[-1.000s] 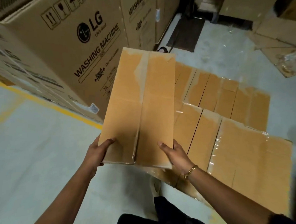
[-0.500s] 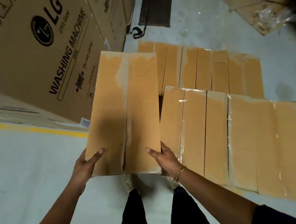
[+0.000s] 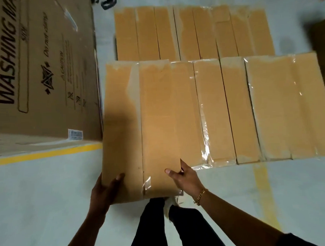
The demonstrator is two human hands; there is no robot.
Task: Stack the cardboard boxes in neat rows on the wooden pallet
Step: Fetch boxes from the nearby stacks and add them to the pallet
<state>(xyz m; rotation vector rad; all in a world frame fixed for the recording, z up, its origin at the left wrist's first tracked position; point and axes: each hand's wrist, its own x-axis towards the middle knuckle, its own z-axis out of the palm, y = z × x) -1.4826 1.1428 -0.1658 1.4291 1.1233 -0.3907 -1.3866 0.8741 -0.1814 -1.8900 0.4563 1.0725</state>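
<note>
Running from 6 to 12 o'clock in the head view, the long axis of the held box (image 3: 139,123) lies parallel to the boxes beside it, top face up and far end pointing to 12. It sits at the 9 o'clock end of the near row (image 3: 249,110), covering part of the neighbouring box, with its near end sticking out toward 6 past that row's front edge; whether it rests on anything cannot be told. At 12 o'clock, a far row (image 3: 191,31) lies the same way. Every box is closed, its centre seam under clear tape, so contents are hidden. The left hand (image 3: 103,191) grips the near corner at 7 o'clock, thumb laid on top, fingers under the box. The right hand (image 3: 184,179) clasps the 5 o'clock corner, thumb on top, fingers round the side edge, a bracelet (image 3: 200,197) on its wrist. A washing-machine carton (image 3: 42,71) stands at 10 o'clock, by a yellow line (image 3: 48,154) on the floor (image 3: 41,200)
</note>
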